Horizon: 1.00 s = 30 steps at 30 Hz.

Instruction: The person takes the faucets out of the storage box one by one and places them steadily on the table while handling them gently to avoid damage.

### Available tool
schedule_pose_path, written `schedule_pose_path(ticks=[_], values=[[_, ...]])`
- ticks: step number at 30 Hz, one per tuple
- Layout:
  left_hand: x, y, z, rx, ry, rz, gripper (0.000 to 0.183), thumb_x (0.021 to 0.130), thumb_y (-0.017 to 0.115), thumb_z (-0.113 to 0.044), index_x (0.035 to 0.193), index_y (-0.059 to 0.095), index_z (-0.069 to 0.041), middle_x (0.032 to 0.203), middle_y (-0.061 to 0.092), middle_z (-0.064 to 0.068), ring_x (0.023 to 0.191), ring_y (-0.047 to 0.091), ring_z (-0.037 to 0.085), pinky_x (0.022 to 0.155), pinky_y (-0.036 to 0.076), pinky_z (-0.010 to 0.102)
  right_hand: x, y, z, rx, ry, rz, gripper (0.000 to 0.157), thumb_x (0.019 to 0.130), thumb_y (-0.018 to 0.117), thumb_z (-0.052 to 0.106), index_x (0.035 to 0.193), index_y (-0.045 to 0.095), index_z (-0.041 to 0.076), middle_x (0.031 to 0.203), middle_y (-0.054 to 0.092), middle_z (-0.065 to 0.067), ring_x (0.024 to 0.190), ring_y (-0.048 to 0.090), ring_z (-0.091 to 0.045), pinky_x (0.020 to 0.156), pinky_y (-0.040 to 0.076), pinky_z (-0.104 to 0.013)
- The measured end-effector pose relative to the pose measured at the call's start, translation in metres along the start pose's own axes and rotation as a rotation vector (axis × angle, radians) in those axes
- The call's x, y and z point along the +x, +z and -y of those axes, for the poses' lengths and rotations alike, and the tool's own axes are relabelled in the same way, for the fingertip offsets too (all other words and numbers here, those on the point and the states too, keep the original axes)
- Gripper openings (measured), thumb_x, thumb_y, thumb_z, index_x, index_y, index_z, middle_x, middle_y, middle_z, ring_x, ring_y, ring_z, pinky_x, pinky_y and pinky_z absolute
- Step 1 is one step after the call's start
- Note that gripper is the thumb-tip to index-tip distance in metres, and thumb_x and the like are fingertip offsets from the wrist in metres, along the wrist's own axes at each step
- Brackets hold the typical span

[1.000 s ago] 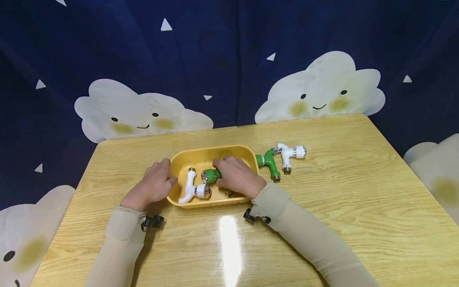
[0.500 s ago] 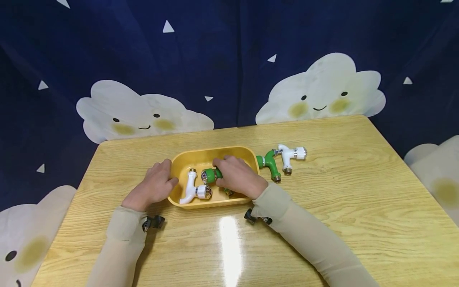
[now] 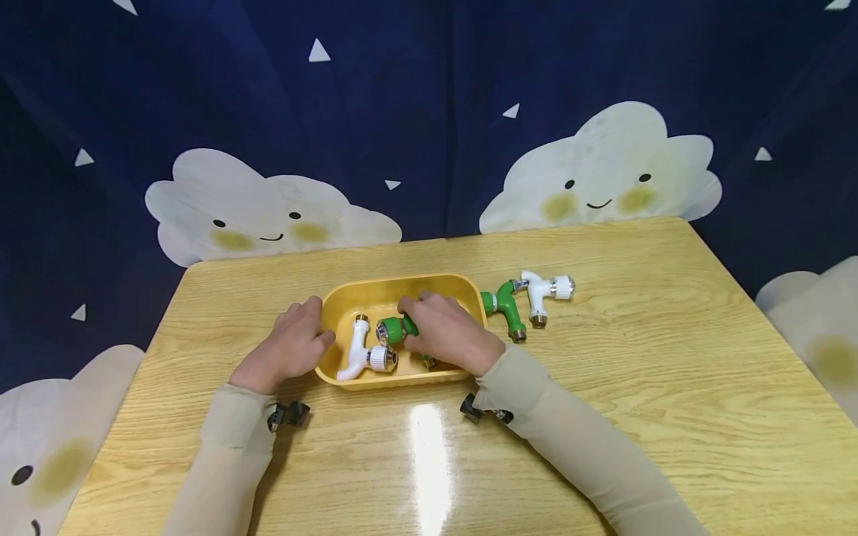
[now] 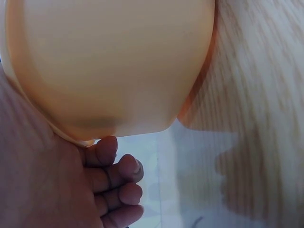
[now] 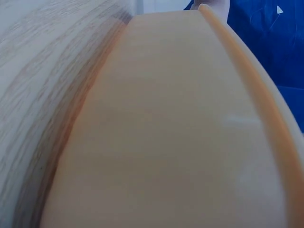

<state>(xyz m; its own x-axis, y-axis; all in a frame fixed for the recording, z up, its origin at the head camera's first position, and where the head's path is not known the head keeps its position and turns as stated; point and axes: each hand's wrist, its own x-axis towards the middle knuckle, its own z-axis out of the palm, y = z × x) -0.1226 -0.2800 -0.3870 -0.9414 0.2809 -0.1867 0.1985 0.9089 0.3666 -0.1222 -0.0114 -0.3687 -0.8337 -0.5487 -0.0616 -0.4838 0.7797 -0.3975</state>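
Observation:
A yellow plastic basin [image 3: 402,383] stands on the table. My left hand [image 3: 288,348] grips its left end, thumb over the rim; in the left wrist view its curled fingers [image 4: 124,166] sit just beyond the outer wall. Reaching inside, my right hand [image 3: 450,333] holds a green tap [image 3: 391,330], whose knob shows left of the fingers while most of its body is hidden under the palm. A white tap [image 3: 358,350] lies in the basin's left half. The basin's front wall [image 5: 161,118] fills the right wrist view and hides the right hand there.
Right of the basin, another green tap [image 3: 510,309] lies close to its end. A second white tap [image 3: 538,292] touches that one's far end. The wooden table [image 3: 657,357] backs onto a dark blue curtain [image 3: 375,97] with cloud prints.
Both hands, the basin and the taps keep their places. Only the head view has shifted very slightly.

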Motion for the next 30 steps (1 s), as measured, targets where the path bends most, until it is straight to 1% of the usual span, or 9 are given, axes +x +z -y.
schedule_pose_path(ticks=[4,8,13,19,23,30], values=[[0.001,0.000,0.000,0.003,0.004,0.000,0.018,0.097,0.049,-0.021,0.102,0.045,-0.005,0.087,0.045,0.010,0.088,0.044,0.029,0.079,0.031,0.039,-0.002,0.000,-0.001,0.007,-0.007,-0.013,0.046,0.089,0.077,0.018,0.132,0.065,0.008,0.105,0.067,-0.010,0.068,0.053,-0.016,0.058,0.044,-0.025],[0.000,0.000,0.000,0.007,0.001,0.002,0.018,0.097,0.049,-0.021,0.102,0.045,-0.005,0.087,0.045,0.011,0.089,0.043,0.030,0.080,0.032,0.040,-0.004,-0.001,-0.002,-0.004,-0.034,-0.033,0.047,0.089,0.076,0.016,0.134,0.065,0.007,0.114,0.069,-0.013,0.067,0.054,-0.015,0.058,0.045,-0.024],[-0.001,0.000,0.000,0.009,0.004,-0.004,0.019,0.097,0.050,-0.021,0.103,0.045,-0.004,0.087,0.045,0.011,0.088,0.044,0.029,0.078,0.032,0.039,-0.007,-0.002,-0.003,-0.012,-0.047,-0.062,0.046,0.088,0.075,0.015,0.133,0.065,0.006,0.112,0.069,-0.014,0.063,0.052,-0.014,0.056,0.044,-0.023],[-0.002,-0.001,-0.001,0.006,-0.003,0.002,0.019,0.097,0.049,-0.021,0.104,0.045,-0.004,0.087,0.045,0.011,0.088,0.043,0.029,0.079,0.031,0.039,-0.011,-0.002,-0.004,-0.012,-0.065,-0.083,0.045,0.091,0.074,0.017,0.134,0.064,0.007,0.112,0.069,-0.013,0.056,0.050,-0.010,0.052,0.043,-0.021],[-0.002,-0.001,-0.001,0.008,-0.005,0.006,0.020,0.098,0.049,-0.022,0.105,0.045,-0.004,0.087,0.045,0.011,0.089,0.043,0.029,0.080,0.031,0.039,-0.013,-0.002,-0.007,-0.028,-0.085,-0.099,0.045,0.092,0.074,0.020,0.134,0.065,0.007,0.116,0.069,-0.014,0.056,0.052,-0.010,0.054,0.045,-0.020],[-0.001,-0.001,-0.001,0.005,0.005,-0.004,0.019,0.098,0.050,-0.021,0.104,0.045,-0.004,0.086,0.045,0.010,0.088,0.043,0.029,0.078,0.032,0.038,-0.015,-0.001,-0.010,-0.047,-0.114,-0.122,0.043,0.092,0.073,0.019,0.133,0.065,0.008,0.112,0.069,-0.012,0.054,0.050,-0.010,0.052,0.043,-0.019]])
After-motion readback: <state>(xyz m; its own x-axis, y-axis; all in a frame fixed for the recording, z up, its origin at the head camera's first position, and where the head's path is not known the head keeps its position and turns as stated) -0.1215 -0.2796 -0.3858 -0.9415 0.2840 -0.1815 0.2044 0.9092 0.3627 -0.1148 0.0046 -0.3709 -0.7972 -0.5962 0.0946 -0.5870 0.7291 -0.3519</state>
